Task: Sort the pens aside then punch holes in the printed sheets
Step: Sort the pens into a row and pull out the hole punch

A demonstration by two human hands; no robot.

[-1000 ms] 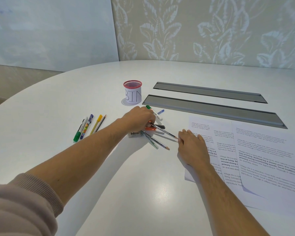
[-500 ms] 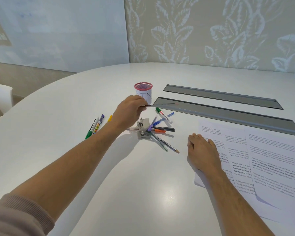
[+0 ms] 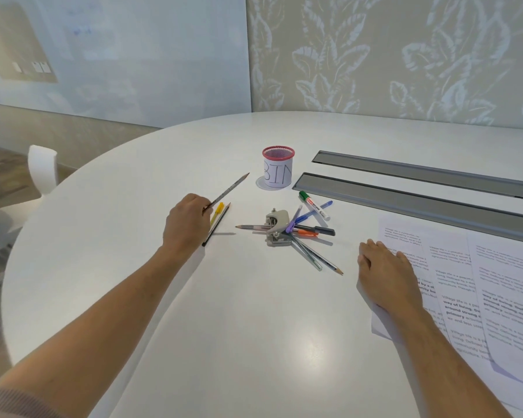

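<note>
My left hand [image 3: 187, 224] grips a grey pencil [image 3: 231, 188] that points up and to the right, just above the sorted row, of which a yellow pen [image 3: 217, 212] and a dark pencil [image 3: 216, 224] show beside the hand. A grey hole punch [image 3: 277, 227] sits mid-table on a heap of loose pens and pencils, with a green-capped marker [image 3: 314, 205] on the heap's far side. My right hand [image 3: 384, 274] lies flat, fingers apart, on the left edge of the printed sheets [image 3: 495, 285].
A red mesh cup labelled BIN [image 3: 277, 171] stands behind the heap. Two grey cable channels [image 3: 420, 200] run across the table to the right. White chairs [image 3: 41, 168] stand beyond the table's left edge.
My left hand has carried the grey pencil from near the cup leftward and down to the sorted row. The right hand has stayed on the sheets. The camera has turned left.
</note>
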